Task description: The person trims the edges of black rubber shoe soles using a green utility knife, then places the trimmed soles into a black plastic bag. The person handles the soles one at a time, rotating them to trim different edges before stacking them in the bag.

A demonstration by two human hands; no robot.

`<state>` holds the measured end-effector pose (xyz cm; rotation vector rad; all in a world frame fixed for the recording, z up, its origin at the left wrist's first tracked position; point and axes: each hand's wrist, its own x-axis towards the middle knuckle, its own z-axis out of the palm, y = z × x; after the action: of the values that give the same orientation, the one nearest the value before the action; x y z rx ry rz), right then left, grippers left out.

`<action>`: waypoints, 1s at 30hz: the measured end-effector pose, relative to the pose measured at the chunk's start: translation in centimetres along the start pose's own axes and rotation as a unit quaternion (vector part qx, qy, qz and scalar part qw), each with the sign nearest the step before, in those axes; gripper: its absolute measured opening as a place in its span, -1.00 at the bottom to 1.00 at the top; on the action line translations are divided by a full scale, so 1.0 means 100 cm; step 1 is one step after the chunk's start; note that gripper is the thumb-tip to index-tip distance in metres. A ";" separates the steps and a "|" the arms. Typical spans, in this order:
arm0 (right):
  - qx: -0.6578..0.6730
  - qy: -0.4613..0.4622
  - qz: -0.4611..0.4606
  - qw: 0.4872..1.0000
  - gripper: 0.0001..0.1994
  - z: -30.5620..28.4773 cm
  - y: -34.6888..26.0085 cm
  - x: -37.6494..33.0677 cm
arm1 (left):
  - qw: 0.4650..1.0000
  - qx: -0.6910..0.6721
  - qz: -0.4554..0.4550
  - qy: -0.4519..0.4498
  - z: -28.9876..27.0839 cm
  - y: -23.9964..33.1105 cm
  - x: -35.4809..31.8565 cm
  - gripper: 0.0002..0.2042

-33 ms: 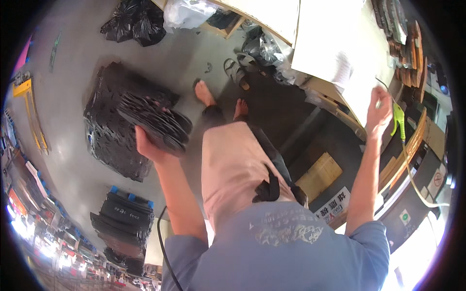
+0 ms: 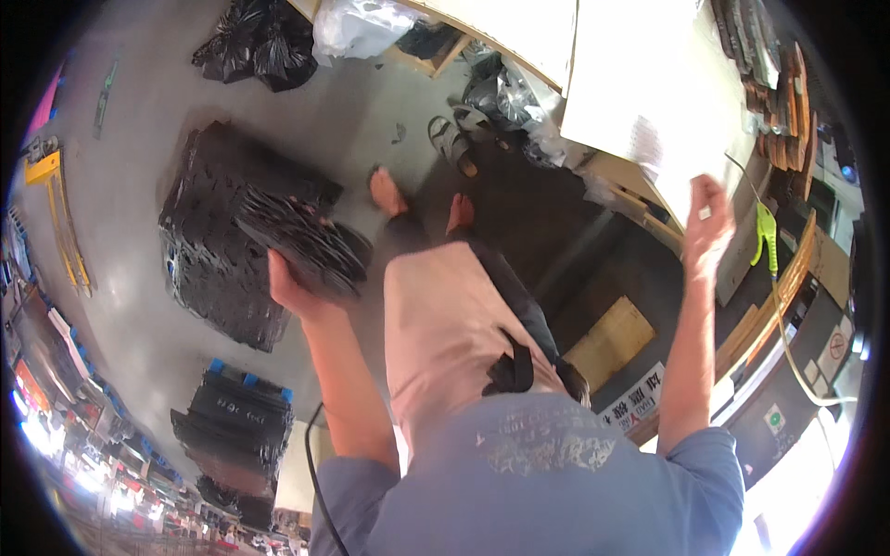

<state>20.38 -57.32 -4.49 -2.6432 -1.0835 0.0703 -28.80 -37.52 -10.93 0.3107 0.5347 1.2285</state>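
My left hand [image 2: 295,285] is wrapped round a thick bundle of thin, flat black pieces [image 2: 301,243]. The pieces lie layered one on another, their edges fanned, and their exact kind cannot be made out. Below the bundle, a larger pile of similar black sheets [image 2: 222,278] rests on the floor. My right hand [image 2: 709,227] is raised beside the edge of the white table [image 2: 649,111], its fingers curled together. A tiny pale spot shows at those fingers; whether it is a held thing or a gap is unclear. A lime-green air blow gun [image 2: 766,236] hangs right of this hand.
Black rubbish bags [image 2: 255,46] lie at the far left, and sandals [image 2: 451,144] sit by the table. Another black stack [image 2: 232,417] stands at lower left. A yellow pallet-truck-like frame [image 2: 56,204] is at the left edge. A wooden board [image 2: 610,343] lies before me.
My right hand has moved down and slightly left, away from the table and blow gun. The black bundle in my left hand has shifted a little right and down.
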 end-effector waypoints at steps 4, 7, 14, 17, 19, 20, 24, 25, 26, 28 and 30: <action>0.172 -0.229 -0.049 0.957 -0.87 0.105 -0.066 -0.103 | 0.991 -0.048 -0.095 0.078 -0.074 -0.035 -0.024 -0.46; 0.193 -0.325 -0.014 0.926 -0.89 0.206 -0.085 -0.145 | 0.986 -0.052 -0.117 0.107 -0.151 -0.064 -0.012 -0.46; 0.077 -0.445 0.056 0.891 -0.71 0.486 -0.085 -0.162 | 0.976 -0.047 -0.120 0.178 -0.296 -0.120 0.008 -0.51; 0.031 -0.426 0.059 0.902 -0.69 0.587 -0.102 -0.153 | 0.981 -0.012 -0.093 0.168 -0.312 -0.128 0.014 -0.53; 0.047 -0.379 0.042 0.923 -0.71 0.638 -0.114 -0.151 | 0.987 -0.072 -0.093 0.111 -0.317 -0.124 0.023 -0.54; 0.047 -0.376 0.033 0.925 -0.71 0.662 -0.121 -0.147 | 0.982 -0.118 -0.096 0.113 -0.320 -0.121 0.029 -0.54; 0.029 -0.378 0.031 0.925 -0.70 0.736 -0.139 -0.130 | 0.977 0.031 0.037 0.207 -0.336 -0.104 0.062 -0.53; 0.014 -0.379 0.032 0.925 -0.66 0.753 -0.145 -0.126 | 0.954 0.065 0.071 0.285 -0.338 -0.103 0.069 -0.52; -0.007 -0.383 0.043 0.923 -0.61 0.767 -0.149 -0.123 | 0.933 0.095 0.100 0.332 -0.340 -0.103 0.077 -0.51; -0.030 -0.363 0.043 0.930 -0.53 0.792 -0.159 -0.119 | 0.898 0.078 0.133 0.413 -0.343 -0.103 0.093 -0.48; -0.036 -0.358 0.059 0.931 -0.43 0.808 -0.165 -0.125 | 0.910 0.046 0.146 0.384 -0.346 -0.098 0.104 -0.47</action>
<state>-12.01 -35.36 -78.14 -2.8016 -1.1177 1.1117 -37.27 -32.82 -47.12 -0.0375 1.2633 1.6135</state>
